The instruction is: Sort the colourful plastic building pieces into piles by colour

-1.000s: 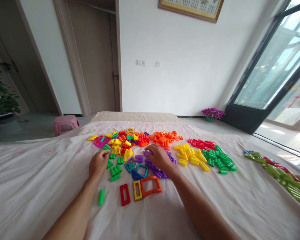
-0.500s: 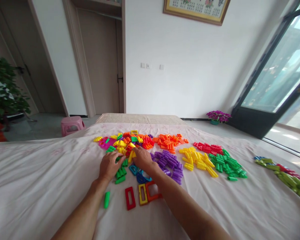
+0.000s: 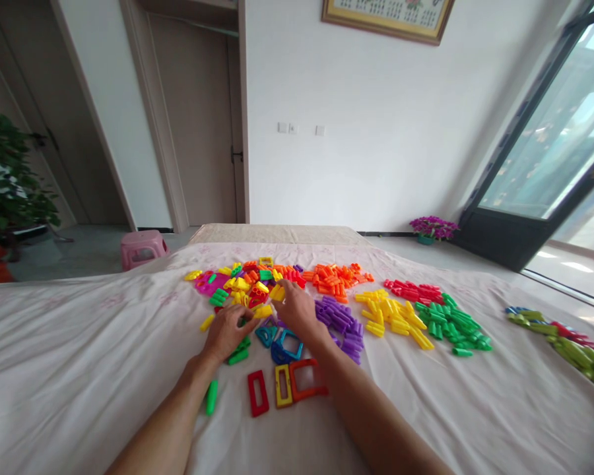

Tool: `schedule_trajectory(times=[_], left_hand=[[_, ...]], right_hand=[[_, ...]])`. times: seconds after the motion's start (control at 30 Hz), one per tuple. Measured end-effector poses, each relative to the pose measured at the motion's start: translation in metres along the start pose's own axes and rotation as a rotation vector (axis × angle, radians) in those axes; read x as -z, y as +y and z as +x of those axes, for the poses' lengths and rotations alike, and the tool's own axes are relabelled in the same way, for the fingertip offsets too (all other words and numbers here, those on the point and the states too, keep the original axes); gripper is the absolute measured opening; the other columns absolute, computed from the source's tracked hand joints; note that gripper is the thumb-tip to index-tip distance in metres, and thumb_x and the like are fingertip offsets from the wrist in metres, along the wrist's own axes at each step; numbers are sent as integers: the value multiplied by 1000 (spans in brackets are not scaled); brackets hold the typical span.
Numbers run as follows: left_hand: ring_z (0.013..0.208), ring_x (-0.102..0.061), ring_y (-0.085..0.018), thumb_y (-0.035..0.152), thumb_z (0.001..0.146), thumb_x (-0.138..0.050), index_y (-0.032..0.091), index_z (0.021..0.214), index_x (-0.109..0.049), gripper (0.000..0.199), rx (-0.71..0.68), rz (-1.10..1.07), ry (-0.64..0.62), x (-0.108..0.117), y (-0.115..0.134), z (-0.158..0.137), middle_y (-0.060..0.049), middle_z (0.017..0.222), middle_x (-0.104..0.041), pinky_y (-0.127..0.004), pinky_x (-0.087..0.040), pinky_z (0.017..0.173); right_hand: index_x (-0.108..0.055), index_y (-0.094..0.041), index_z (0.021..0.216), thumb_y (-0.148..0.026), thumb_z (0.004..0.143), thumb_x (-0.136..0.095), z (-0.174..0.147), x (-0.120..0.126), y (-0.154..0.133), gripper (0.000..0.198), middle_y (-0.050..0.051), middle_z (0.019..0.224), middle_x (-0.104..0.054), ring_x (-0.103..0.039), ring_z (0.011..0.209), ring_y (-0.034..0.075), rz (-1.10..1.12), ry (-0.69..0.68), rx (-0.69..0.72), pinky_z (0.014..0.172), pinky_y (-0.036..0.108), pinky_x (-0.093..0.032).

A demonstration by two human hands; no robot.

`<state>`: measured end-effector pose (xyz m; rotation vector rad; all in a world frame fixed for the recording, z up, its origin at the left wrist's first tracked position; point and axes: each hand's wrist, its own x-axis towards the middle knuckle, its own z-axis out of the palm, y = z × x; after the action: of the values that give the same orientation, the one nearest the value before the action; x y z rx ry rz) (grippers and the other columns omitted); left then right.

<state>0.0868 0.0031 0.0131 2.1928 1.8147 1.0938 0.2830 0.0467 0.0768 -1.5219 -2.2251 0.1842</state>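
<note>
My left hand (image 3: 230,330) is over the near side of a mixed pile, thumb and fingers closed on a yellow tube piece (image 3: 263,311). Just right of it, my right hand (image 3: 297,309) pinches another yellow tube piece (image 3: 277,293) above the pile. The mixed toy pieces (image 3: 241,285) lie around a magenta plate (image 3: 205,285). Green tube pieces (image 3: 238,357) lie partly under my left hand. A purple pile (image 3: 344,321) sits beside my right wrist. Blue frame pieces (image 3: 290,344) are between my forearms.
Orange (image 3: 336,280), yellow (image 3: 393,315), red (image 3: 412,292) and green piles (image 3: 453,326) spread rightward across the cloth. Closer lie a red frame (image 3: 258,393), a yellow frame (image 3: 284,386), an orange frame (image 3: 309,394) and a lone green tube (image 3: 211,397). Olive pieces (image 3: 574,356) are far right.
My right hand has lifted slightly up and right with a yellow piece in its fingers. A yellow piece now shows at my left fingertips. More of the blue frames is visible.
</note>
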Motion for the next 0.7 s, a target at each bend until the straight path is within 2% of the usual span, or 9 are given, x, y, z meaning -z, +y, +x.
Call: schedule_trajectory(times=[0.1,0.23,0.4,0.5,0.6,0.7], left_hand=[[90,-64,-21,46,90,-53,23,82,-66,28,27,-24,22,-1,-3,0,-3,87,-71,-32,-46,83],[95,-63,-21,45,86,-58,23,93,-67,25,34,-14,29,-5,-7,0,-4,95,-71,-32,-47,86],[97,-63,-23,41,87,-55,25,91,-67,21,-22,32,23,-9,-14,1,-4,96,-72,-35,-48,89],[98,-62,-23,41,86,-55,25,90,-66,20,-40,50,25,-10,-17,1,-5,96,-73,-35,-47,91],[97,-62,-23,39,86,-56,24,89,-66,18,-51,62,35,-10,-19,1,-5,96,-72,-35,-47,90],[96,-62,-23,39,86,-57,24,90,-66,18,-67,69,31,-11,-19,1,-4,96,-72,-35,-47,89]], right_hand=[[-52,-26,136,-39,89,-57,4,23,33,49,8,122,-66,-63,105,25,37,95,-107,86,34,-47],[-54,-25,135,-36,88,-59,-1,47,93,49,8,126,-64,-63,108,24,30,201,-222,89,34,-47],[-57,-23,134,-36,86,-59,-20,68,163,50,10,128,-62,-60,110,26,-99,291,-427,88,35,-46],[-57,-23,135,-36,86,-58,-33,84,200,50,11,127,-62,-56,114,29,-218,352,-537,93,39,-43],[-58,-23,134,-34,86,-57,-44,98,226,50,13,128,-61,-51,118,32,-307,421,-651,98,44,-38],[-60,-22,132,-30,86,-55,-50,104,234,47,12,130,-60,-46,121,32,-320,523,-700,100,45,-34]])
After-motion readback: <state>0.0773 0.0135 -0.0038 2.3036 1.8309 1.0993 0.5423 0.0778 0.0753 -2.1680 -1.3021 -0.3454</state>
